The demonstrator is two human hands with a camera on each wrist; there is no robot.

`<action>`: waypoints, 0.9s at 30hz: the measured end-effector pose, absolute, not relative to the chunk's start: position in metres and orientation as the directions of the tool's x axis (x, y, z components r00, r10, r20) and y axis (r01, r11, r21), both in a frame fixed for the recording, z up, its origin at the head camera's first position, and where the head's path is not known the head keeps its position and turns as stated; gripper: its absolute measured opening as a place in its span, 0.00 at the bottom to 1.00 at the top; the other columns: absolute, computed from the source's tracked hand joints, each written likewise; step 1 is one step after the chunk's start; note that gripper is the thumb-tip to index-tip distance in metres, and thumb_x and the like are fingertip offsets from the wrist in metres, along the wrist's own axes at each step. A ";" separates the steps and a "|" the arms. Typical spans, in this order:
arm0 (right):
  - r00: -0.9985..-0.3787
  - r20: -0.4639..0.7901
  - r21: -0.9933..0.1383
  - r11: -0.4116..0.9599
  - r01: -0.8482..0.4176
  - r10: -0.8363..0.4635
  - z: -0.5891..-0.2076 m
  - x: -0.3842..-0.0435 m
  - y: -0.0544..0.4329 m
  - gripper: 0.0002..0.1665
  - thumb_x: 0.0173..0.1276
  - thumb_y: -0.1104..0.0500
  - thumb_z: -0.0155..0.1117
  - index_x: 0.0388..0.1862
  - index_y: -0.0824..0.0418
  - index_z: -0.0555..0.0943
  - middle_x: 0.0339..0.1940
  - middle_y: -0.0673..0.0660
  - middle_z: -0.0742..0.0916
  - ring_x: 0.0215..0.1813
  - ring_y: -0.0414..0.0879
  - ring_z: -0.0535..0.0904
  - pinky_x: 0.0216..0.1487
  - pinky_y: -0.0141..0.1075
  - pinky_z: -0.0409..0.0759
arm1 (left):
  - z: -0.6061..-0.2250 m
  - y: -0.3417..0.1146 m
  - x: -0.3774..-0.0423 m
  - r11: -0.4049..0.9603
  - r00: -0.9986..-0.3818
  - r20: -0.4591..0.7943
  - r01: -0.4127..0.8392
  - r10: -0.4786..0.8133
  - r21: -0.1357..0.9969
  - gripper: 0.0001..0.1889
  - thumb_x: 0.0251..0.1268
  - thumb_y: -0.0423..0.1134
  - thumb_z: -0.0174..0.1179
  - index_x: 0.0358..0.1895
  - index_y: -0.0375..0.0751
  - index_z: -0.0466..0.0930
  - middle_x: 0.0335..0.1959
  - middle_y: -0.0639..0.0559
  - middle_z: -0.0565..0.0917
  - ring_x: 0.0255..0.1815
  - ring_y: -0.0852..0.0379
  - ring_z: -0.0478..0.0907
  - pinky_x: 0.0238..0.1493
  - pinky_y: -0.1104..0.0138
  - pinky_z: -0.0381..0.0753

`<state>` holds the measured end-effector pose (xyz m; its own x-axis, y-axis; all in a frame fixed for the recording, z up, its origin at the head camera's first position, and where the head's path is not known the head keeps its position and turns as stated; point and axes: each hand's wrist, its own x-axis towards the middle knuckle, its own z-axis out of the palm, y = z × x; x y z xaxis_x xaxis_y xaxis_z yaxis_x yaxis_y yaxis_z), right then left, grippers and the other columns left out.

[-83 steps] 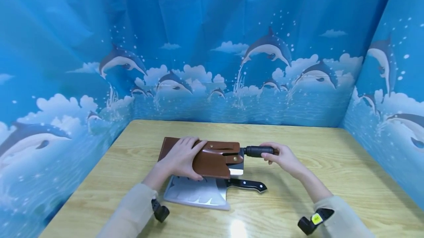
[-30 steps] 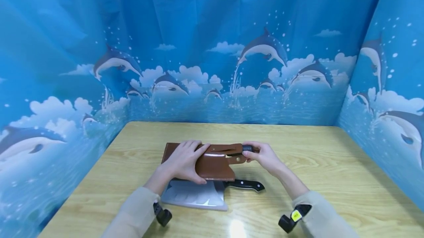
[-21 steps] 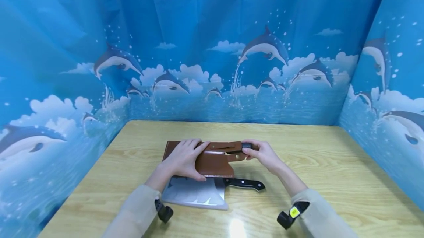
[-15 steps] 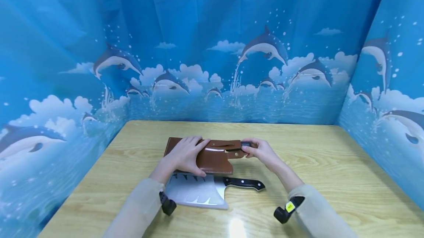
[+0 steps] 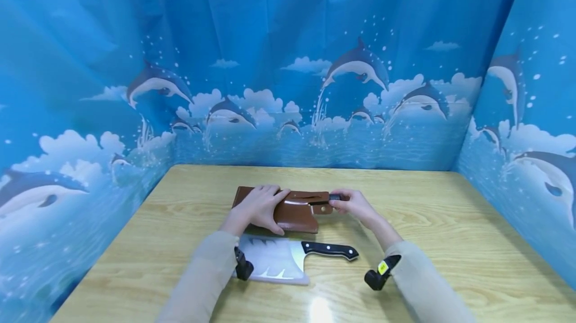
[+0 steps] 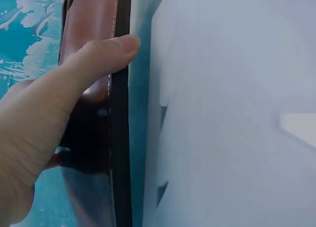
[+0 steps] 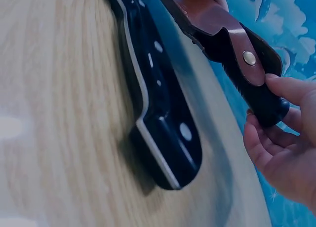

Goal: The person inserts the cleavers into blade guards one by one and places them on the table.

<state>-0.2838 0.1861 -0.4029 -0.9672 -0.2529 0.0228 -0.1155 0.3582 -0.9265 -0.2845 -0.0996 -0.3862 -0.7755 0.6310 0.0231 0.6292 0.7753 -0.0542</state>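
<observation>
My left hand (image 5: 261,210) grips a brown leather knife sheath (image 5: 294,219) across its body, thumb along the near edge. Inside the sheath is a knife whose blade is hidden; its black handle (image 7: 269,106) sticks out at the right end, under a leather strap (image 7: 249,64) with a metal snap. The thumb and fingers of my right hand (image 5: 355,205) hold that handle end. A second cleaver lies flat in front of the sheath, with a broad pale blade (image 5: 274,260) and a black riveted handle (image 5: 330,249). My left wrist camera overlaps the blade's left part in the head view.
Everything is on a light wood-grain table (image 5: 405,228). Blue curtains (image 5: 288,128) printed with dolphins stand behind the table and at both sides. A bright light reflection (image 5: 320,308) shows near the front.
My right hand has moved left with the handle, and the blade strip that showed at the sheath's mouth has gone inside. The sheath has shifted slightly away, uncovering more of the cleaver.
</observation>
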 end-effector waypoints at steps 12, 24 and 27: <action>-0.969 -0.011 -0.892 0.441 -0.102 -0.246 -0.424 -0.291 0.188 0.20 0.62 0.66 0.61 0.50 0.78 0.74 0.34 0.58 0.83 0.29 0.44 0.76 0.31 0.36 0.77 | -0.401 -0.095 -0.290 0.778 -0.777 -0.048 0.629 0.627 -0.015 0.57 0.34 0.72 0.64 0.71 0.47 0.56 0.58 0.46 0.70 0.59 0.50 0.66 0.62 0.54 0.62; -0.987 -0.047 -0.864 0.503 -0.039 -0.157 -0.422 -0.286 0.194 0.21 0.63 0.64 0.60 0.53 0.76 0.74 0.40 0.64 0.82 0.29 0.43 0.76 0.29 0.33 0.76 | -0.400 -0.100 -0.285 0.837 -0.824 -0.147 0.534 0.547 0.120 0.56 0.39 0.70 0.64 0.73 0.49 0.52 0.70 0.43 0.59 0.70 0.47 0.54 0.67 0.52 0.53; -0.985 -0.028 -0.880 0.472 -0.056 -0.168 -0.422 -0.283 0.205 0.22 0.64 0.65 0.59 0.53 0.78 0.72 0.41 0.65 0.82 0.32 0.45 0.77 0.32 0.34 0.78 | -0.400 -0.111 -0.281 0.853 -0.847 -0.124 0.497 0.517 0.157 0.53 0.42 0.70 0.62 0.72 0.48 0.54 0.70 0.44 0.58 0.70 0.46 0.52 0.67 0.50 0.51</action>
